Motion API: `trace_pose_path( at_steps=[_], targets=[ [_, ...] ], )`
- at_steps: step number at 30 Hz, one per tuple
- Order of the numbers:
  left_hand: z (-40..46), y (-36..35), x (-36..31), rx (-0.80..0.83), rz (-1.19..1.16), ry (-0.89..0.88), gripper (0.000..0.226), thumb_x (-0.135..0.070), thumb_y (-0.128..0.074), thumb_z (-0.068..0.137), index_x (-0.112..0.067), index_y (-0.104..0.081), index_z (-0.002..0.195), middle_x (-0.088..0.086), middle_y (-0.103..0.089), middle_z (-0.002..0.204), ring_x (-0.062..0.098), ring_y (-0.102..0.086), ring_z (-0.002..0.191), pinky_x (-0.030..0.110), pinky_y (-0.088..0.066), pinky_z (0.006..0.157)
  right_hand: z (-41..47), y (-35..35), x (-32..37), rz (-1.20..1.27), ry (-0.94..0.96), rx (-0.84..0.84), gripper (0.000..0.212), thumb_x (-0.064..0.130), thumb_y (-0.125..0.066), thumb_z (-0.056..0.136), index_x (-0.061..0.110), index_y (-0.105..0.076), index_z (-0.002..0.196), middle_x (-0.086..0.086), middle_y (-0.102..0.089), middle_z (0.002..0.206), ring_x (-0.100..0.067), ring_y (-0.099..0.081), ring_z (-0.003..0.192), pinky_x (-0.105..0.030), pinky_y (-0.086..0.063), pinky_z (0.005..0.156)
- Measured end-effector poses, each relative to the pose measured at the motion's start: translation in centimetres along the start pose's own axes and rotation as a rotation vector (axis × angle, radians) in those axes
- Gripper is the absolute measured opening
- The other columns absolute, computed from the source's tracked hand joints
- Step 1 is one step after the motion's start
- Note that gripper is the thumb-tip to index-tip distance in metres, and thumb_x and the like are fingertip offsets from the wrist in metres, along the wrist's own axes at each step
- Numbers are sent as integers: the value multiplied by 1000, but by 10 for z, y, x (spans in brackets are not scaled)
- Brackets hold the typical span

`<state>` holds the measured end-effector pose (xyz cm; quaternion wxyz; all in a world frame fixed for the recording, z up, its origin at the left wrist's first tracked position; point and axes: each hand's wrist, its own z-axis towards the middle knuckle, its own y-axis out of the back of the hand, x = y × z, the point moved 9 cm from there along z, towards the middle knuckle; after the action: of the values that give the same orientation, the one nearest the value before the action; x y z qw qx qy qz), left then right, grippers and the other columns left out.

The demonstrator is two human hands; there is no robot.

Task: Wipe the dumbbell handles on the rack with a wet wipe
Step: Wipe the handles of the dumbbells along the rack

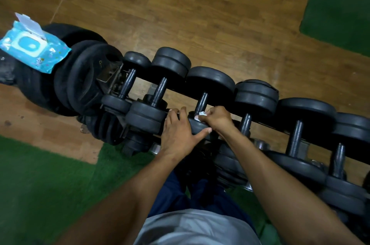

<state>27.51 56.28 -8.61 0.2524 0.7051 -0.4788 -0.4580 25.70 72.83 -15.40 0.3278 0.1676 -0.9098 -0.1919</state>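
Step in hand: wiping the handle [201, 102] of the third dumbbell from the left on the top row of the rack [260, 124]. My right hand [218, 119] is closed around a bunched white wet wipe [201, 114], pressed at the near end of that handle, right where it meets the near weight [197, 125]. My left hand [178, 134] lies flat on that same weight, fingers [182, 111] spread and curled over its top edge, thumb along its side; it holds nothing, it only steadies.

The far part of the handle is bare and dark; I cannot tell wet from dry.

Wipes pack [33, 46], flap open, sits on the stacked plates [86, 76] at the left end, well apart from my hands.

Next move, as I judge it: slide the wipe along the handle towards the far weight, turning my grip to reach the underside. Then shift right to the next handle [245, 124]. Four handles to the right look untouched.
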Motion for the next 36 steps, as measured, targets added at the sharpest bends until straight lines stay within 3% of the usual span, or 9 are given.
trace_pose_path(
  at_steps=[5,9,14,17,20,24,26,32,36],
  targets=[
    [1,4,-4,-21,10,-65,108,-86,-57,76,-14,-30,151,14,-39,146,31,-33,141,46,-37,116,-8,6,19,-49,91,-67,35,39,-87,69,14,-63,77,4,-68,74,-10,-62,70,-27,-46,61],
    [1,5,-3,1,5,-91,113,-86,-56,78,-14,-20,157,15,-35,150,33,-28,145,47,-34,119,-15,14,50,-147,352,-130,21,27,-80,76,18,-62,75,8,-63,68,0,-57,63,-21,-43,57],
    [5,3,0,81,-22,-132,121,-86,-57,78,-12,-10,162,16,-30,154,33,-21,149,45,-26,123,-12,23,71,-273,563,-218,14,16,-71,87,20,-71,100,4,-65,102,-7,-62,86,-13,-45,76],
    [11,4,2,121,-49,-158,124,-86,-59,76,-12,-10,163,14,-32,155,31,-23,149,42,-26,123,-13,23,76,-437,618,-225,18,19,-65,91,22,-72,107,7,-66,113,-16,-61,96,-26,-47,80],
    [13,2,3,132,-59,-178,126,-88,-58,74,-13,-10,162,15,-31,157,31,-21,150,42,-24,124,-15,14,78,-602,661,-109,18,27,-63,93,29,-72,109,14,-66,119,-15,-63,101,-32,-50,82],
    [14,-1,4,114,-64,-201,125,-88,-59,73,-13,-11,162,14,-34,152,30,-24,146,43,-26,123,-14,-11,69,-770,697,213,35,23,-65,89,34,-65,123,21,-62,132,-7,-61,118,-30,-52,92],
    [15,-1,4,104,-57,-213,125,-89,-58,73,-13,-12,162,15,-36,151,31,-26,145,43,-27,123,-12,-10,75,-839,702,208,33,29,-63,91,39,-64,122,25,-60,132,-6,-61,115,-27,-51,85],
    [16,0,4,114,-49,-233,123,-89,-56,74,-14,-13,161,16,-34,152,33,-24,149,43,-26,124,0,1,104,-990,687,-173,29,42,-41,103,29,-63,116,7,-66,116,-25,-69,87,-31,-41,58],
    [16,0,5,98,-41,-240,126,-90,-55,74,-14,-8,162,16,-32,155,33,-24,149,45,-27,124,1,-16,108,-1061,642,-25,24,33,-47,99,25,-64,115,-2,-64,114,-33,-67,90,-34,-45,60]
  ],
)
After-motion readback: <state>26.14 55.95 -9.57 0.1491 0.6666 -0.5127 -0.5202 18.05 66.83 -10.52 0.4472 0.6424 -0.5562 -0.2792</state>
